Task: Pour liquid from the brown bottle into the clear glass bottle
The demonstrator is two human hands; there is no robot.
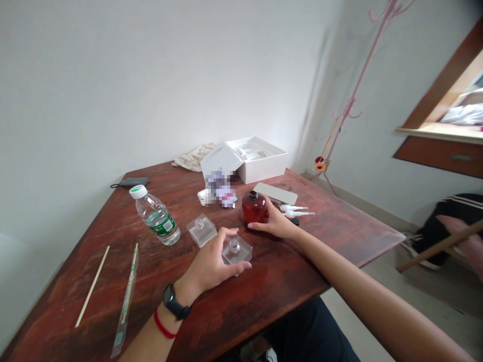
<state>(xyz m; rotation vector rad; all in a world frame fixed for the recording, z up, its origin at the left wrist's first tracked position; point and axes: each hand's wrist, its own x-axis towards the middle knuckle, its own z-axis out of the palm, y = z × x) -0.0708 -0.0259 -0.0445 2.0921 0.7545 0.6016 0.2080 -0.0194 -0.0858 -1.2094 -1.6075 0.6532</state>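
My right hand (277,221) is wrapped round an amber glass bottle (252,211) with an open neck, which stands upright on the table. Fingers of my left hand (217,261) curve round a square clear glass bottle (239,249), gripping it by its sides; its neck is uncapped. Just behind that hand lies a second square clear bottle (202,230). Two white pump heads (294,210) rest right of the amber bottle, near a small black piece (295,221).
A water bottle (160,218) stands at left, near a bare chopstick (92,286) and a wrapped pair of chopsticks (126,299). Behind are an open white box (264,168), a pale flat bar (277,193), a white case (204,197), a cloth (194,157) and a dark power bank (135,182).
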